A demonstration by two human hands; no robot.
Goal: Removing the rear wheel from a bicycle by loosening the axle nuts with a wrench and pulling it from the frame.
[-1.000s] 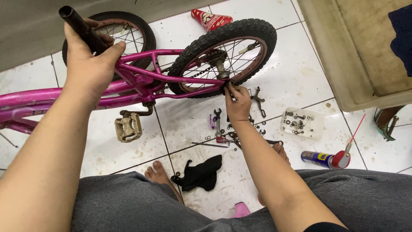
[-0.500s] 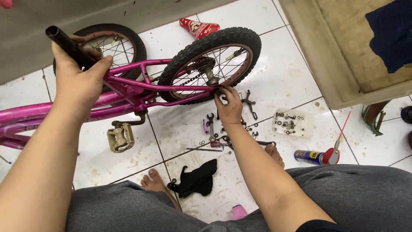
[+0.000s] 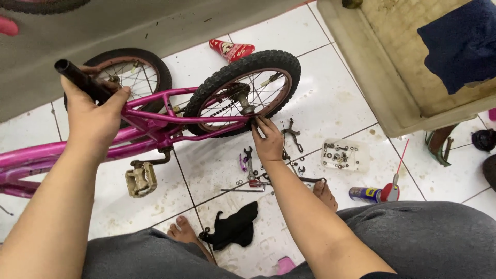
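Observation:
A pink child's bicycle [image 3: 155, 121] lies on its side on the white tile floor. My left hand [image 3: 95, 116] grips the black seat post [image 3: 77, 77] where it meets the frame. My right hand [image 3: 267, 142] has its fingertips pinched at the axle end of the rear wheel [image 3: 243, 93], by the frame's dropout. Whatever small part the fingers hold is hidden. The chain and hub sit just above that hand. A grey pedal [image 3: 140, 179] hangs below the frame.
Wrenches and small parts [image 3: 253, 170] lie on the floor under my right arm, with a tray of nuts [image 3: 341, 155], a spray can [image 3: 373, 194], a black rag [image 3: 235, 227] and a red saddle [image 3: 231, 50]. A beige bench edge [image 3: 372, 82] is at right. My bare feet rest below.
The view has tilted so the bicycle sits lower in the picture. My right hand stays at the rear axle and my left hand keeps its grip on the seat post.

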